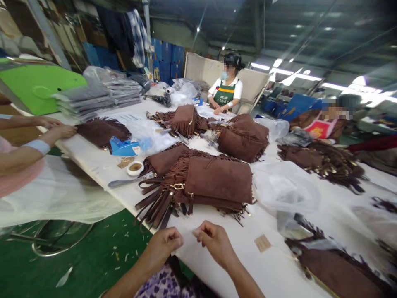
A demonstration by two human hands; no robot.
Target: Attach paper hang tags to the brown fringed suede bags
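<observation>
Over the table's near edge, my left hand (166,246) is closed in a pinch, thumb against curled fingers. My right hand (214,241) pinches too, a short gap away to the right. A pale, thin bit seems to show at the fingertips, too small and blurred to name. Just beyond both hands lies a stack of brown fringed handbags (218,180) with gold chain links and dark straps, untouched by either hand. To the right of my right hand, a small brown card tag (262,243) lies flat on the white table (238,231).
A blue tape dispenser (124,146), a white tape roll (135,168) and a metal-looking blade (124,182) lie at left. A co-worker's hands (63,131) touch another brown bag (104,132). More bags (243,138) and clear plastic (285,186) lie beyond; another bag (341,271) lies near right.
</observation>
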